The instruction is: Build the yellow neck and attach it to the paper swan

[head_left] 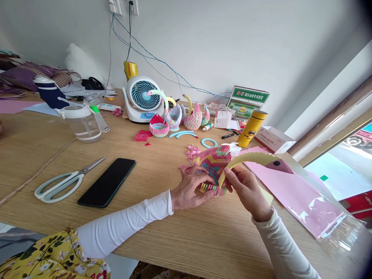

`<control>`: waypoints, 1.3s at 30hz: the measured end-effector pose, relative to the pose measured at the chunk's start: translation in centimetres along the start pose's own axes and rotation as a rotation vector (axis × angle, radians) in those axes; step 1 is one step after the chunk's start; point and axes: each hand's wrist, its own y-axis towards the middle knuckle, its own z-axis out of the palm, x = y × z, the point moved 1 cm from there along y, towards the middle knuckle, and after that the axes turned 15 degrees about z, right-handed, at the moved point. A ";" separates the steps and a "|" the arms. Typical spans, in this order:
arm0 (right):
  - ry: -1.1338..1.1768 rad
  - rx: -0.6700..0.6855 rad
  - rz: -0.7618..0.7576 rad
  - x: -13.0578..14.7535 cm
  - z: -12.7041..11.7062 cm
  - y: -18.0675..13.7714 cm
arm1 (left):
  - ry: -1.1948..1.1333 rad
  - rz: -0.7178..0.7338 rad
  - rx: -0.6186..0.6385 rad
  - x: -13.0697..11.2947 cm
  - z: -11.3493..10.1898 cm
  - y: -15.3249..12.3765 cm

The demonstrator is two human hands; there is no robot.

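Observation:
My left hand (194, 189) is closed around the near left side of a folded-paper swan body (216, 155), made of pink, yellow, green and blue pieces. Between the thumb and fingers of my right hand (243, 186) is the lower end of a yellow paper swan neck (247, 158). This neck curves up and off to the right, ending in a pink head with a dark eye. Its lower end is at the body's near right side; whether the two are joined I cannot tell. Loose pink folded pieces (192, 152) lie just behind the body.
Scissors (65, 184) and a black phone (107, 182) lie on the left. Finished paper swans (174, 116) stand at the back beside a fan (142, 97). A yellow bottle (252, 128), a sticky-note box (274, 140) and pink paper sheets (302, 197) are on the right. A clear jug (81, 122) stands back left.

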 end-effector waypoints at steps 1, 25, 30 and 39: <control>0.009 0.004 0.004 -0.1 0.0 0.0 | -0.003 0.005 0.002 0.0 0.0 0.0; 0.081 0.006 0.016 -0.4 -0.3 0.1 | 0.001 0.102 0.040 0.0 -0.6 0.9; 0.071 -0.004 0.027 -0.4 -0.4 0.1 | -0.029 0.118 0.036 0.0 -0.6 1.0; 0.085 -0.010 0.032 -0.7 -0.5 0.1 | -0.060 0.143 0.035 0.3 -0.4 1.2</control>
